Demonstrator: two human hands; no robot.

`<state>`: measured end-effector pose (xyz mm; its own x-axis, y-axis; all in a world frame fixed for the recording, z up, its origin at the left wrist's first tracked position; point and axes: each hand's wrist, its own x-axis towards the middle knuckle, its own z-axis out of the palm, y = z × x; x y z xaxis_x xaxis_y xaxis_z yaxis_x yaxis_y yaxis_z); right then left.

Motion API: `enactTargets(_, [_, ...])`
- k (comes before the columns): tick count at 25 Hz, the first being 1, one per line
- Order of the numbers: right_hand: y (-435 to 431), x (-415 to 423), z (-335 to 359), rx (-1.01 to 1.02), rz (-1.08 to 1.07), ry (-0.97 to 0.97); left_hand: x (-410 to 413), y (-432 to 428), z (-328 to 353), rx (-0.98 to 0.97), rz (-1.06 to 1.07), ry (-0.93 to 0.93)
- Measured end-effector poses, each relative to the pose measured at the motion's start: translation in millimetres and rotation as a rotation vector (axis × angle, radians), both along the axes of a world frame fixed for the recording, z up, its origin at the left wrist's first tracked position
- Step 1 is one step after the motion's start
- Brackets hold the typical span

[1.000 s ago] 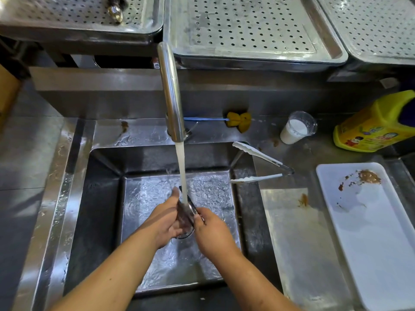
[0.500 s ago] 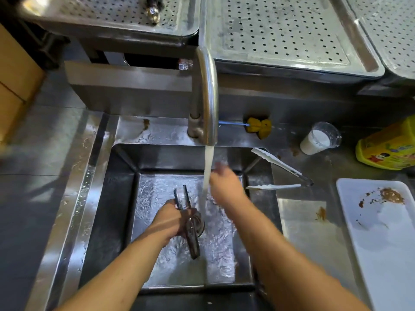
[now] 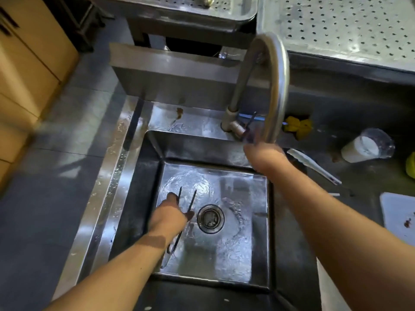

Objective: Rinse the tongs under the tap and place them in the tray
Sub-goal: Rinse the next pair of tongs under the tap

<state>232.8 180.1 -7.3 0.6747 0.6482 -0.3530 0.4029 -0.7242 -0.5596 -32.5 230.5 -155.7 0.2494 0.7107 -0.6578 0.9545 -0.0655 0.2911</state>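
Sink (image 3: 107,187) & tap (image 3: 277,86) were shiny silver steel w/ a brown smear (image 3: 179,111) on the back rim. Dark tongs (image 3: 187,203) were near-black vs. white tongs (image 3: 312,164) on the grey counter (image 3: 359,212). Perforated tray (image 3: 348,30) was silver w/ a regular dot-hole pattern, sponge (image 3: 297,127) yellow, cup (image 3: 363,149) clear w/ white inside, flat tray (image 3: 397,209) white w/ brown specks, cabinets (image 3: 29,63) tan.

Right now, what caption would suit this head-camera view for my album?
Left hand grips dark tongs low in the steel sink while the right hand is up at the tap.
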Motion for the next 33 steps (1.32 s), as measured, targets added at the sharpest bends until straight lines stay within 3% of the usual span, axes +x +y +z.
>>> enactTargets(2, [-8.9, 16.6, -28.6, -0.4, 0.277, -0.198, -6.3, 2.7, -12.2, 0.001, -0.024, 0.049])
enactTargets(4, [-10.3, 26.1, -49.8, -0.517, 0.4, -0.249, -9.3, 5.1, -24.2, -0.016, -0.05, 0.105])
enactTargets(10, [-4.4, 53.1, -60.8, -0.566, 0.441, -0.144, -14.8, 3.0, -58.3, -0.015, -0.099, 0.209])
enactTargets(18, [-4.2, 69.5, -69.0, -0.591, 0.467, -0.11, -20.2, -3.5, -100.4, -0.029, -0.068, 0.1])
enactTargets(33, [-4.6, 68.9, -64.6, -0.592, 0.458, -0.073, -20.1, -14.4, -123.3, -0.065, -0.179, 0.174])
